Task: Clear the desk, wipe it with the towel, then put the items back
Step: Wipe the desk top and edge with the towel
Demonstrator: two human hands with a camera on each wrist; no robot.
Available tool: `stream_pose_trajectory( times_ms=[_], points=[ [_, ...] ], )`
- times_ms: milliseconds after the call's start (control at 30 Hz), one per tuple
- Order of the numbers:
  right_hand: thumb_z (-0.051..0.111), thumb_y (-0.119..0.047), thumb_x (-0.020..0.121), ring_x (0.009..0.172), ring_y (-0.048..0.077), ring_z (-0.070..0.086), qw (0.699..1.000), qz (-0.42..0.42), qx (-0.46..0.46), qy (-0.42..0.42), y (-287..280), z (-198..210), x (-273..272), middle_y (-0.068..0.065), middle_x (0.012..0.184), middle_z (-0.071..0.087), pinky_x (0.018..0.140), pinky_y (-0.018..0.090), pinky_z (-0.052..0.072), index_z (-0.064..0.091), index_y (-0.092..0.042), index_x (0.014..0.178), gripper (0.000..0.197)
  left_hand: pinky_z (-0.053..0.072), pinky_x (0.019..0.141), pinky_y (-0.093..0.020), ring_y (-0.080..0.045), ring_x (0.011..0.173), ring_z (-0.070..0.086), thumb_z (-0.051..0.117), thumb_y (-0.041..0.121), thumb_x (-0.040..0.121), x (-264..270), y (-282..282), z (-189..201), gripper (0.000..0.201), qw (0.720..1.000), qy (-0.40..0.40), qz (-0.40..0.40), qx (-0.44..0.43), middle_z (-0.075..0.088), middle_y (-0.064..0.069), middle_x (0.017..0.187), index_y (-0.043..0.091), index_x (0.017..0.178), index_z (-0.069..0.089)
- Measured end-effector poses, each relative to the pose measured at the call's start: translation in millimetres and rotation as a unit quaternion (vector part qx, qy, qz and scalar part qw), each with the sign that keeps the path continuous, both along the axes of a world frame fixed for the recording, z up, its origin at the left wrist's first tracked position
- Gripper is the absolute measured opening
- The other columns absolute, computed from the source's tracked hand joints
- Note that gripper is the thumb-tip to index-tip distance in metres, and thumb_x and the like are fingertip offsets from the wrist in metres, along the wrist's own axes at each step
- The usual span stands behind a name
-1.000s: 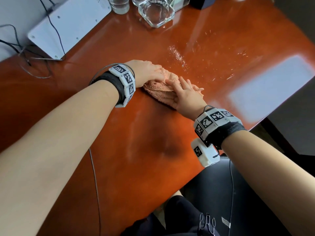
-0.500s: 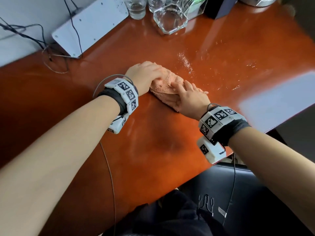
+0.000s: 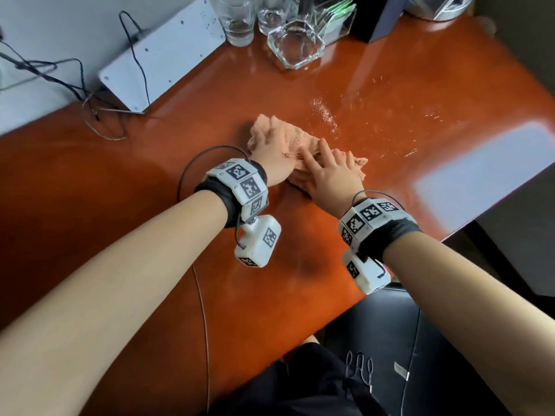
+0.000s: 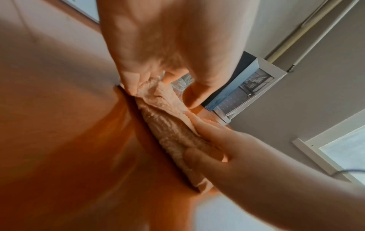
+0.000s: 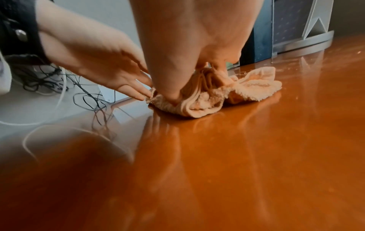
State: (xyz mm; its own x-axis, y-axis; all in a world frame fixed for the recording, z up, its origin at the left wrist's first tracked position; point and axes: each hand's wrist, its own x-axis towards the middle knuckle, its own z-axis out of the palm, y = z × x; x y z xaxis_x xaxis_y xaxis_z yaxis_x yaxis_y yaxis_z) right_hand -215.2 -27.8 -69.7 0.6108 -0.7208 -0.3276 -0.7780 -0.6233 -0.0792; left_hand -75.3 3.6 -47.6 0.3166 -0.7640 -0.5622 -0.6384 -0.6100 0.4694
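Towel [image 3: 287, 134] lies bunched on the desk [image 3: 126, 205] — your left hand [image 3: 271, 157] pinches one end, your right hand [image 3: 330, 179] grips the other.

Your wrists carry black straps [image 3: 216, 197], white blocks [image 3: 370, 212] with black square codes, a white camera box [image 3: 259, 245] under each, and thin grey cables [image 3: 204, 313].

Pale grey wall [image 3: 75, 31]; bright window [image 4: 345, 154]; black seat [image 3: 450, 340] below.

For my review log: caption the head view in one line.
Left hand and right hand hold a bunched peach towel on the orange desk, white specks beyond it, glasses at the far edge.
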Motion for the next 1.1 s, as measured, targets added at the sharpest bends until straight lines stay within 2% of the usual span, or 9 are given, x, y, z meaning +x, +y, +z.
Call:
stream_pose_trajectory(
  times_ms=[100, 233, 333, 467, 667, 800, 967, 1100],
  points=[
    [0.032, -0.039, 0.1, 0.144, 0.037, 0.006, 1.0, 0.015, 0.016, 0.007, -2.3, -3.6, -1.5, 0.012, 0.158, -0.004, 0.116, 0.047, 0.011, 0.003, -0.027, 0.151, 0.06, 0.004, 0.117, -0.043, -0.033, 0.144, -0.016, 0.044, 0.012, 0.091, -1.0, -1.2, 0.0, 0.083, 0.999, 0.001, -0.031, 0.034, -0.028, -0.013, 0.153, 0.019, 0.149, -0.014],
    [0.032, -0.033, 0.101, 0.145, 0.037, -0.002, 1.0, 0.003, 0.029, 0.009, -0.7, -9.7, 0.5, 0.012, 0.157, -0.01, 0.115, 0.046, 0.016, -0.004, -0.025, 0.15, 0.062, -0.001, 0.117, -0.041, -0.034, 0.142, -0.021, 0.048, 0.009, 0.089, -3.5, -4.5, -2.5, 0.088, 0.997, -0.022, -0.059, 0.037, -0.03, -0.017, 0.151, 0.014, 0.148, -0.017],
    [0.03, -0.033, 0.101, 0.144, 0.04, -0.001, 1.0, -0.007, 0.014, 0.004, 2.6, -12.7, 3.3, 0.018, 0.156, -0.009, 0.116, 0.048, 0.012, -0.004, -0.02, 0.151, 0.062, -0.002, 0.117, -0.04, -0.035, 0.142, -0.02, 0.05, 0.013, 0.09, -7.2, -9.7, -6.1, 0.088, 0.996, -0.047, -0.072, 0.019, -0.029, -0.02, 0.151, 0.01, 0.149, -0.014],
    [0.031, -0.031, 0.102, 0.145, 0.037, -0.002, 0.999, -0.035, 0.019, -0.013, -0.7, -17.4, 5.3, 0.015, 0.157, -0.01, 0.117, 0.043, 0.013, -0.005, -0.022, 0.15, 0.061, 0.002, 0.119, -0.042, -0.033, 0.143, -0.02, 0.05, 0.014, 0.09, -9.0, -19.0, -11.9, 0.086, 0.996, -0.056, -0.075, -0.004, -0.029, -0.018, 0.151, 0.011, 0.149, -0.012],
    [0.032, -0.036, 0.101, 0.145, 0.036, -0.001, 0.998, -0.06, 0.029, -0.023, -5.8, -21.9, 9.8, 0.015, 0.157, -0.009, 0.117, 0.044, 0.012, -0.005, -0.022, 0.15, 0.063, 0.004, 0.119, -0.04, -0.032, 0.143, -0.02, 0.05, 0.009, 0.087, -4.8, -25.2, -21.3, 0.088, 0.994, -0.06, -0.092, -0.027, -0.029, -0.016, 0.152, 0.012, 0.15, -0.012],
    [0.033, -0.035, 0.101, 0.145, 0.037, -0.002, 0.997, -0.065, 0.035, -0.025, -7.8, -22.3, 12.7, 0.016, 0.157, -0.01, 0.117, 0.045, 0.01, -0.006, -0.022, 0.15, 0.064, 0.006, 0.117, -0.037, -0.032, 0.144, -0.017, 0.051, 0.011, 0.088, 0.4, -28.9, -22.0, 0.088, 0.992, -0.065, -0.107, -0.029, -0.027, -0.016, 0.153, 0.014, 0.15, -0.012],
    [0.032, -0.03, 0.102, 0.145, 0.036, -0.004, 0.996, -0.074, 0.049, -0.01, -9.0, -16.3, 15.8, 0.016, 0.156, -0.012, 0.117, 0.043, 0.009, -0.008, -0.021, 0.15, 0.064, 0.0, 0.119, -0.037, -0.033, 0.145, -0.008, 0.049, 0.022, 0.089, 9.1, -36.3, -16.8, 0.084, 0.979, -0.129, -0.156, -0.015, -0.017, -0.019, 0.155, 0.014, 0.15, -0.009],
    [0.033, -0.03, 0.101, 0.145, 0.036, -0.003, 0.996, -0.08, 0.046, -0.004, -8.1, -12.1, 18.1, 0.017, 0.156, -0.011, 0.117, 0.043, 0.01, -0.007, -0.02, 0.15, 0.064, 0.002, 0.119, -0.035, -0.032, 0.145, -0.006, 0.046, 0.018, 0.089, 15.6, -35.1, -10.3, 0.083, 0.98, -0.113, -0.166, -0.001, -0.017, -0.013, 0.156, 0.019, 0.15, -0.009]
  ],
)
